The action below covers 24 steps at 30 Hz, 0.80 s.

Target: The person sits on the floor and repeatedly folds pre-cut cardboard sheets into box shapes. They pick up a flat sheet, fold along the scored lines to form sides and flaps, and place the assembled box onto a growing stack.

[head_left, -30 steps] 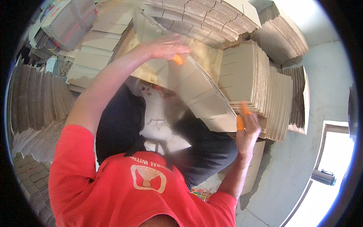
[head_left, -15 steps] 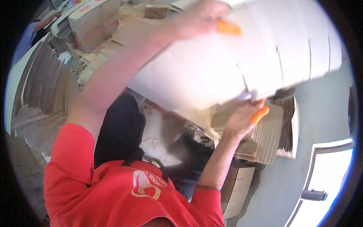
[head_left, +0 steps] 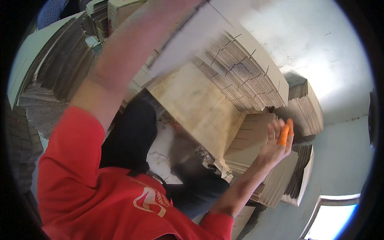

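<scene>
My left forearm reaches up across the upper left and leaves the picture at the top, so the left hand is out of view. Beside that arm is a blurred pale cardboard sheet; what holds it is hidden. My right hand is raised at the right, open and holding nothing, with orange covering on its fingers. Behind it stands a stack of slotted cardboard sheets. Farther back, a taller stack of slotted cardboard sits on a bare tan board.
More cardboard stacks stand at the left and against the right wall. My dark-trousered legs are below the board. A bright window is at the lower right. Part of a person in blue shows at the upper left.
The large white cardboard sheet between both hands has moved up and away, baring the board and slotted stack. My right hand has let go of it; the left hand has left the picture.
</scene>
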### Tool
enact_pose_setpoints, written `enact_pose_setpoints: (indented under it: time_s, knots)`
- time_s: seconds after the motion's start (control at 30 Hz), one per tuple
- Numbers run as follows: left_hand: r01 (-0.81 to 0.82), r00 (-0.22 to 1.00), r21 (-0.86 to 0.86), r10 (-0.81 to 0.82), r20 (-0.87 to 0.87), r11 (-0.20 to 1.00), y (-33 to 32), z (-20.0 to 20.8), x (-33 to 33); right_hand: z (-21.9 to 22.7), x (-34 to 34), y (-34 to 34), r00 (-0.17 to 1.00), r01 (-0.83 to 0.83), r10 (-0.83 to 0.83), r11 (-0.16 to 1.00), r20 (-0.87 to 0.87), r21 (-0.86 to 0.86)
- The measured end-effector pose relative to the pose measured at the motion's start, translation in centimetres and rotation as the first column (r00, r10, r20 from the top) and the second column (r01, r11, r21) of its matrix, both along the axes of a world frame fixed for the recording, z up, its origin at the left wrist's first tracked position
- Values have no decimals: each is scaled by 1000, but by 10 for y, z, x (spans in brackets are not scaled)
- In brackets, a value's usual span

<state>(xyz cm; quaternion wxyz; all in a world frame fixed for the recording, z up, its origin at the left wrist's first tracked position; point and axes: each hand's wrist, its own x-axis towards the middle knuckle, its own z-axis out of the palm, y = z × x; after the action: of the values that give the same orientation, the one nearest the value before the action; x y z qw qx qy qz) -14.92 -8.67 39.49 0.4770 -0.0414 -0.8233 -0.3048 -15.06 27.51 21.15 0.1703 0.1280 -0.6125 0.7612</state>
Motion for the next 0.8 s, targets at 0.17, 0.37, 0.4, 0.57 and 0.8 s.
enact_pose_setpoints:
  time_s: [0.17,0.37,0.4,0.57,0.8]
  knots:
    - [-412,865,-562,502,7,718,-64,-130,-116,-65,1,33,962,234,-264,925,64,301]
    - [-284,692,-680,635,343,676,-65,-302,-116,-105,6,33,893,380,-449,782,25,494]
    - [-220,608,-699,657,447,680,-67,-317,-115,-106,7,33,877,414,-480,759,2,503]
    - [-156,573,-582,553,605,798,-58,-392,-100,-113,-1,72,688,718,-565,440,-456,539]
    - [-116,594,-660,585,552,742,-66,-428,-77,-85,-37,130,600,695,-486,-77,-636,715]
